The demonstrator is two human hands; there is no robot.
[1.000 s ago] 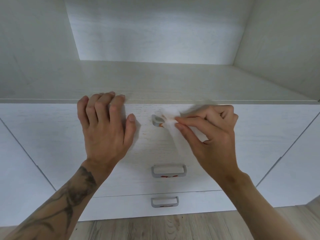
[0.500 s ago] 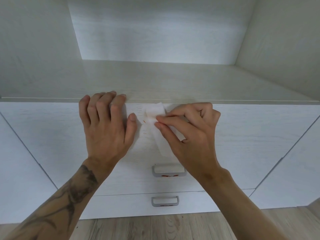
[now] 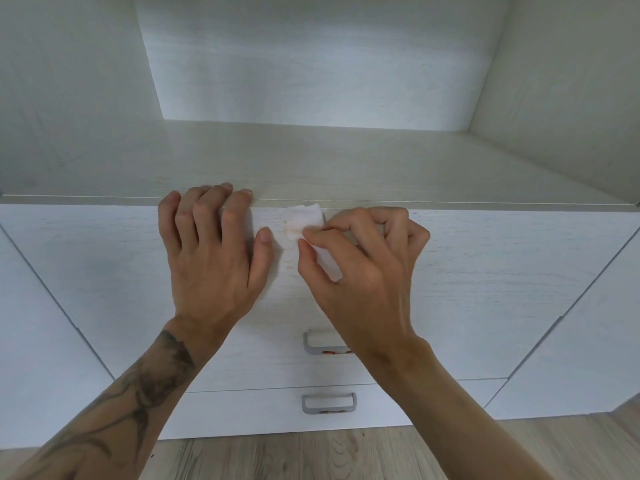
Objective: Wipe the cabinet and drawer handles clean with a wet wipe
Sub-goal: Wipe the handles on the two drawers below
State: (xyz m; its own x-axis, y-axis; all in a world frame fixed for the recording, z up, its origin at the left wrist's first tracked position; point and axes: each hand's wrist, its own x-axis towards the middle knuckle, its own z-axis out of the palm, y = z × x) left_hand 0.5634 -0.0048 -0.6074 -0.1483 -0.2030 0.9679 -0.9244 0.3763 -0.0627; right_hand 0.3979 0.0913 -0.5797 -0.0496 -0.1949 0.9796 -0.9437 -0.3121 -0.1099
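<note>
My right hand (image 3: 363, 268) pinches a white wet wipe (image 3: 303, 221) against the top drawer front (image 3: 485, 271); the wipe shows a faint orange stain. It covers the top drawer's handle, which is hidden. My left hand (image 3: 211, 258) lies flat on the same drawer front, fingers hooked over its upper edge, holding nothing. Below, the grey middle handle (image 3: 313, 344) carries red smears along its lower edge and is partly behind my right wrist. The grey bottom handle (image 3: 328, 402) also has a small red mark.
An open white shelf (image 3: 329, 161) recess sits above the drawers. White cabinet doors (image 3: 45, 341) flank the drawer stack on both sides. Wood-look floor (image 3: 311, 455) runs along the bottom.
My right hand has slid the wipe leftward along the top handle, toward my left thumb, and now covers it. My left hand has stayed put.
</note>
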